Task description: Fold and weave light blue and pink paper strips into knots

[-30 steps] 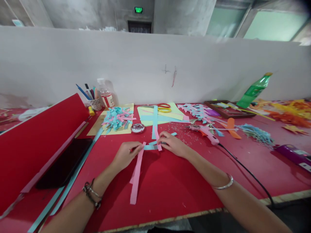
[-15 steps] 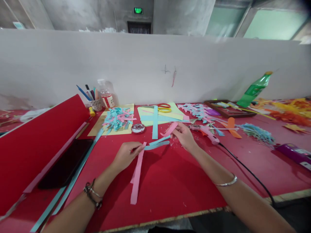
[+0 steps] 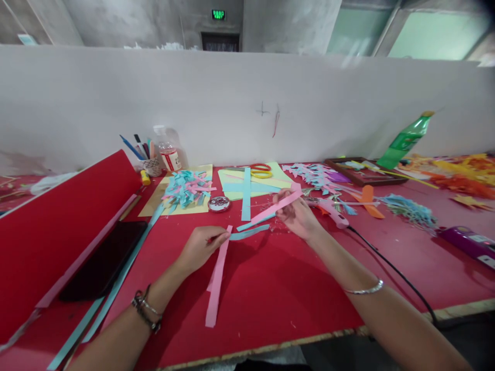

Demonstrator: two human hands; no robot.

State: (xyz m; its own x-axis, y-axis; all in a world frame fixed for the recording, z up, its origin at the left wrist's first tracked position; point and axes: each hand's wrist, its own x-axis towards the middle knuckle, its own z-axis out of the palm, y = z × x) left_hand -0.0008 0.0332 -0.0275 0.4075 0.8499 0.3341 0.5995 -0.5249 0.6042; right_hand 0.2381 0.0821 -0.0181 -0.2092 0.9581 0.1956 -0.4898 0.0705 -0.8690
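My left hand [image 3: 203, 248] pinches crossed paper strips between thumb and fingers. From that pinch a pink paper strip [image 3: 218, 281] hangs toward me, and a light blue paper strip [image 3: 251, 233] points right. My right hand [image 3: 297, 215] is closed on another pink paper strip [image 3: 275, 205], which slants down-left from its fingers. The lower end of this strip lies over a second blue strip [image 3: 244, 225], and I cannot tell whether they are joined. Just right of my right hand lies a pink glue gun [image 3: 334, 214] with a black cord.
Behind the hands are a round tin [image 3: 219, 204], a flat blue strip [image 3: 246, 198] and yellow-handled scissors [image 3: 261, 172] on paper sheets. Cut paper piles [image 3: 187, 189] lie back left. A black phone [image 3: 104, 263] is at left. A green bottle [image 3: 406, 140] leans back right.
My right hand has shifted slightly right and up. Its pink strip, curled before, now stretches straighter and longer across to the lower left. My left hand stays where it was.
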